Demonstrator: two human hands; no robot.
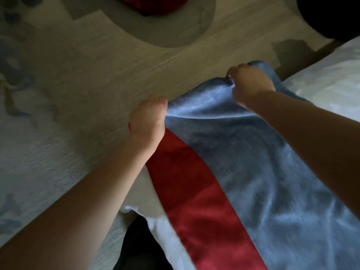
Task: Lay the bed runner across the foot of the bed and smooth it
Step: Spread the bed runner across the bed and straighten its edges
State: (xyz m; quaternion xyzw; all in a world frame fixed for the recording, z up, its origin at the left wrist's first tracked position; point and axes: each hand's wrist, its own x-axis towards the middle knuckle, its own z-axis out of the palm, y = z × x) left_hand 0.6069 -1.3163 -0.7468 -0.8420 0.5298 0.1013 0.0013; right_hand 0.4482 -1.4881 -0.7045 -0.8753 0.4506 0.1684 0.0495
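The bed (pixel 331 78), dressed in pale, faintly patterned linen, carries a plush red blanket (pixel 194 201). Over the blanket drapes the soft, fleecy blue bed runner (pixel 243 162), rumpled into folds. The left hand (pixel 148 115) and right hand (pixel 251 82) each clench the runner's far edge, beyond the blanket.

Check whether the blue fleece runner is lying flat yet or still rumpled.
Still rumpled. The blue fleece runner shows ridges and folds; left hand and right hand grip its far edge, lifted off the red blanket.
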